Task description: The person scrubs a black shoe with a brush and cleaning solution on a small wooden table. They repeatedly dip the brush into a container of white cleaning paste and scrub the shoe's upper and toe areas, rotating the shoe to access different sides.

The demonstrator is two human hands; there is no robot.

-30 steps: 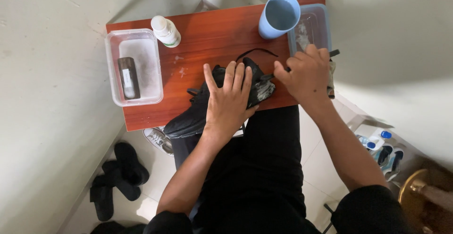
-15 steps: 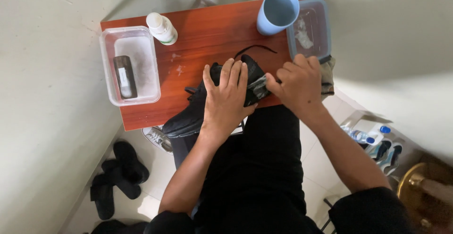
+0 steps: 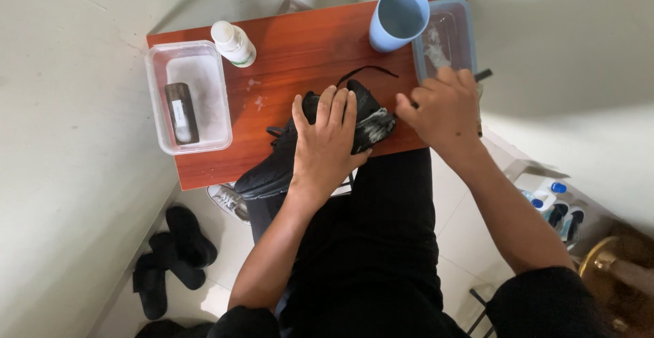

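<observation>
Black shoe point(image 3: 286, 164) lies on its side at the near edge of the red-brown bench point(image 3: 306, 45), pinned under the flat, spread left hand point(image 3: 327, 140); it looks light and soft in the upper, so the stiffer sole is likely the surest hold. Right hand point(image 3: 443, 110), loosely curled at the soapy toe, seems to grip a dark-handled tool, barely visible. Beyond stand a blue cup point(image 3: 400, 16) and clear tubs point(image 3: 191, 96).
</observation>
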